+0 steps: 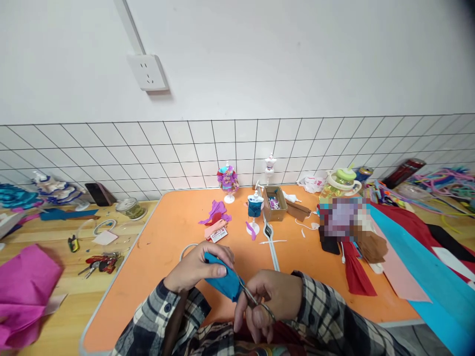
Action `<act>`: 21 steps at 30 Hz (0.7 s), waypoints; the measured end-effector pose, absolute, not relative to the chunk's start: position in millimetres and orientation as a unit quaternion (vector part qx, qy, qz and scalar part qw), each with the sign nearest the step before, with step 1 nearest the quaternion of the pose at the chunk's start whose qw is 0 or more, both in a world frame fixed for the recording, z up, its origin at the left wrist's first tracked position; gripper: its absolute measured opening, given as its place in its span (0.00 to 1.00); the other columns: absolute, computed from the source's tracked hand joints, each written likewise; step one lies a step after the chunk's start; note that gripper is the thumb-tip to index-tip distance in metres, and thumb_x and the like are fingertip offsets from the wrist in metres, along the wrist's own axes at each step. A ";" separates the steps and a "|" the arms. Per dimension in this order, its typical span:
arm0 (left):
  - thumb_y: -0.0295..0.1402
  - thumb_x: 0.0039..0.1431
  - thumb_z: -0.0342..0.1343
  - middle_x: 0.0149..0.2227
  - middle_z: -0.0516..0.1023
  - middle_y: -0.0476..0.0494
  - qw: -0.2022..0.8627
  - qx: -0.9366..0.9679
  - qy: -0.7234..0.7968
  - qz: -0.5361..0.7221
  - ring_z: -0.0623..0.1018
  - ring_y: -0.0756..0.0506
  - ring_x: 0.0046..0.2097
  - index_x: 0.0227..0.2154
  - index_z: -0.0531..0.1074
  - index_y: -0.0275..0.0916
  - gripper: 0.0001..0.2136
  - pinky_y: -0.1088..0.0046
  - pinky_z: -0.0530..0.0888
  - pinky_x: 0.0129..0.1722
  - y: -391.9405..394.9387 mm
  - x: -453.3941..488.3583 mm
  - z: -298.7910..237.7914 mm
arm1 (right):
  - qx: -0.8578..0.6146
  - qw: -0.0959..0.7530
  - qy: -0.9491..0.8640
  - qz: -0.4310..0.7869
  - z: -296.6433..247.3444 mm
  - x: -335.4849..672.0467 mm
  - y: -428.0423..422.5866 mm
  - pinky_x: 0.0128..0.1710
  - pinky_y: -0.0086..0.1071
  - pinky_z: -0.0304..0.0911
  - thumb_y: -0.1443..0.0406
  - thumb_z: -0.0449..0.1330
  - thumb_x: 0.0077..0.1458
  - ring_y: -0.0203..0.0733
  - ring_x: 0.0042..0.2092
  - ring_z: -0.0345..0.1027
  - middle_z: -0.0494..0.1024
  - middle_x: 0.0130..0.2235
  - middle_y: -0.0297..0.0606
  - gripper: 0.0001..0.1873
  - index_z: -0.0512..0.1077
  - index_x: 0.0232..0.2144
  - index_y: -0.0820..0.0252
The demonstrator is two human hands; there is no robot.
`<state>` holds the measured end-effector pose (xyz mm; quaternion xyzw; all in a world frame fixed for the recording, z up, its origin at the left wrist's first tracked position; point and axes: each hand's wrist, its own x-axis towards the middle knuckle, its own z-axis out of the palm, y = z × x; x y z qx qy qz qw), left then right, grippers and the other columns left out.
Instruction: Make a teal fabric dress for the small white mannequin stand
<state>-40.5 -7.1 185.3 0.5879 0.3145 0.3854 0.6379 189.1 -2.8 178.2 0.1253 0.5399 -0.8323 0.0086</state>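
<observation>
My left hand [206, 264] pinches a folded piece of blue fabric [225, 287] between thumb and fingers, above the front of the orange table. Wrapped through the handles of a pair of metal scissors [248, 292], my right hand [265, 296] is closed low on the right. The scissor blades meet the lower right edge of the fabric; whether they are cutting into it I cannot tell. Beyond my hands stands a small dress form [255, 206] wearing a blue top. Another dress form [227, 180] in purple and red ruffles stands behind it, and a bare white one [270, 165] at the back.
A cardboard box [275, 210] holds small items near the back. Purple and red fabric scraps [217, 212] lie left of centre. A glass teapot [339, 184] and layered coloured cloths [403, 247] occupy the right. Keys [102, 263] and a phone [99, 194] rest on the wooden surface at left.
</observation>
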 end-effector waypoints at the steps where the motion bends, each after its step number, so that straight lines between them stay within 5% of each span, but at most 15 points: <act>1: 0.42 0.48 0.65 0.29 0.76 0.43 0.636 0.589 0.322 0.382 0.73 0.45 0.35 0.29 0.79 0.34 0.14 0.69 0.69 0.37 -7.2 -40.1 185.9 | 0.131 0.009 0.545 -0.828 180.1 188.1 -2.7 0.24 0.22 0.67 0.41 0.64 0.41 0.29 0.24 0.67 0.74 0.27 0.37 0.37 0.76 0.41 0.69; 9: 0.41 0.45 0.67 0.25 0.72 0.45 0.631 0.611 0.322 0.354 0.70 0.48 0.31 0.25 0.79 0.34 0.13 0.72 0.67 0.33 -7.3 -35.5 193.0 | 0.139 -0.002 0.560 -0.817 188.3 189.9 -1.8 0.22 0.19 0.62 0.46 0.64 0.45 0.29 0.22 0.67 0.72 0.21 0.33 0.31 0.77 0.37 0.70; 14: 0.42 0.45 0.67 0.26 0.73 0.45 0.620 0.619 0.345 0.337 0.70 0.48 0.31 0.25 0.78 0.34 0.14 0.72 0.67 0.34 -7.7 -37.6 194.0 | 0.183 0.007 0.560 -0.808 187.4 190.1 -2.9 0.15 0.17 0.55 0.50 0.66 0.46 0.26 0.16 0.58 0.69 0.16 0.28 0.26 0.77 0.35 0.70; 21: 0.42 0.45 0.67 0.27 0.74 0.45 0.614 0.617 0.363 0.332 0.71 0.48 0.31 0.26 0.78 0.33 0.14 0.74 0.66 0.32 -8.0 -39.1 190.4 | 0.135 0.019 0.545 -0.828 188.1 189.1 -4.7 0.20 0.18 0.61 0.44 0.63 0.44 0.26 0.19 0.62 0.73 0.21 0.34 0.34 0.76 0.40 0.69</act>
